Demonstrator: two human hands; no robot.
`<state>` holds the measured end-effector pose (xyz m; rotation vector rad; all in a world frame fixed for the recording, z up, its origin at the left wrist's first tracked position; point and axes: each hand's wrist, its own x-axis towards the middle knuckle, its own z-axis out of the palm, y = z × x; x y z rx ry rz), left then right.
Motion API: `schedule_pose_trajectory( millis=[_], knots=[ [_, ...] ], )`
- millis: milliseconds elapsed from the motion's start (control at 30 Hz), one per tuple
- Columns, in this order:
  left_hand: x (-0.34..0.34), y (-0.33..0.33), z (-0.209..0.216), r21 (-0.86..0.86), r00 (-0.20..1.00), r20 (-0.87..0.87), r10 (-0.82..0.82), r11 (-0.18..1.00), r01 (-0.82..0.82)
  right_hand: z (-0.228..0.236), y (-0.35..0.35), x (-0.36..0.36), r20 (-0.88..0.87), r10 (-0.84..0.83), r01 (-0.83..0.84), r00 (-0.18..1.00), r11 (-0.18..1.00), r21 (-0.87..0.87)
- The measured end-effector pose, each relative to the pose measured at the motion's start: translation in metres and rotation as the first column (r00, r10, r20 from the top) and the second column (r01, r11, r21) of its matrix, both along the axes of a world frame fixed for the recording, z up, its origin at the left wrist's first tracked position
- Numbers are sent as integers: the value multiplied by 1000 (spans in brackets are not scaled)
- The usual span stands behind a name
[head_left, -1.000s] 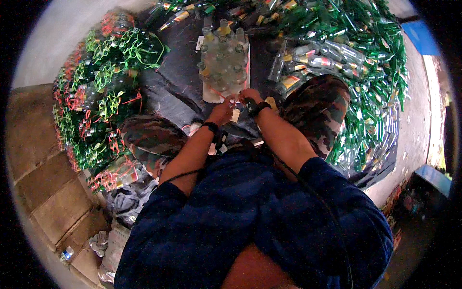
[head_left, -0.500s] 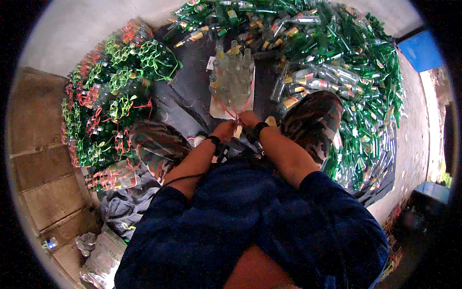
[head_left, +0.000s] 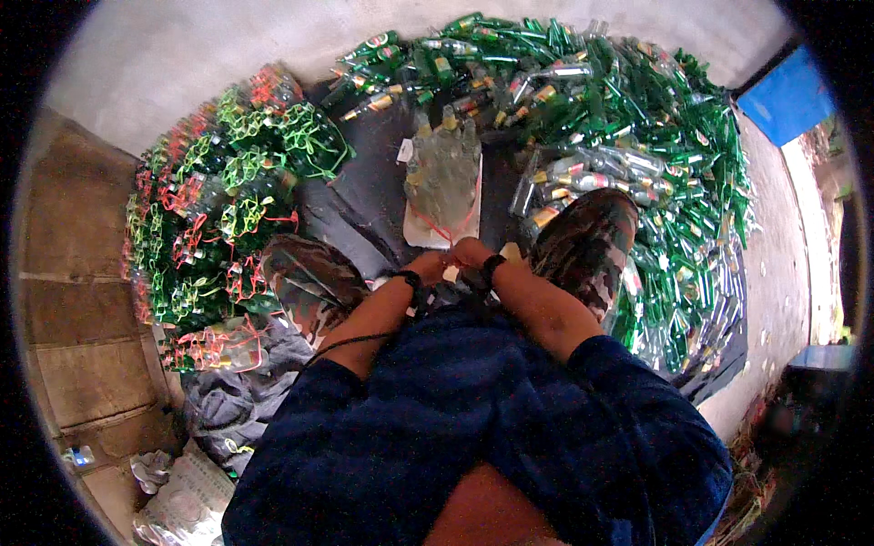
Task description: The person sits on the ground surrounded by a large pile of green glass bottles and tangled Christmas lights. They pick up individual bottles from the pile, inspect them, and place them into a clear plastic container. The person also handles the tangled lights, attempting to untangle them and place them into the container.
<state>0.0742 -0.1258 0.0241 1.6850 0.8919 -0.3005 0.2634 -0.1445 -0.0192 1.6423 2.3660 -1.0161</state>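
A cluster of clear glass bottles (head_left: pixel 443 177) stands close together on a white board (head_left: pixel 426 238) before me. A red cord (head_left: pixel 441 227) runs round the near side of the cluster and comes together in a V at my hands. My left hand (head_left: pixel 429 266) is closed on the cord's end. Beside it, almost touching, my right hand (head_left: pixel 472 254) is also closed on the cord. The exact finger grip and any knot are too small to make out. Both hands are low between my knees.
Bundles of bottles tied with red and green cord (head_left: pixel 246 173) are stacked at the left. A large heap of loose green and clear bottles (head_left: pixel 628 118) curves round the back and right. Dark sheeting (head_left: pixel 364 136) covers the floor. Cardboard (head_left: pixel 91 309) lines the left side.
The view has shifted, so the bottles, board and hands sit lower in the picture. Both hands stay close together on the red cord, the right one slightly nearer to me.
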Motion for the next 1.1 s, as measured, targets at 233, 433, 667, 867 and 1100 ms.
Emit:
schedule_pose_trajectory(
  millis=[233,433,667,867,1100],
  knots=[
    [-12,9,-85,772,774,-326,-543,320,550,3,7,0,-90,75,-30,993,908,417],
    [-14,6,-87,689,927,-35,-374,662,294,25,14,-13,77,-243,245,967,969,-19],
    [-12,10,-52,-169,951,129,280,951,-258,61,-6,-14,-36,-65,69,997,991,112],
    [3,9,-38,5,985,150,90,996,-91,33,-1,-2,-54,48,-41,997,992,121],
    [-6,7,-4,319,980,33,-196,931,176,14,13,-2,146,266,-295,953,925,241]
  ],
)
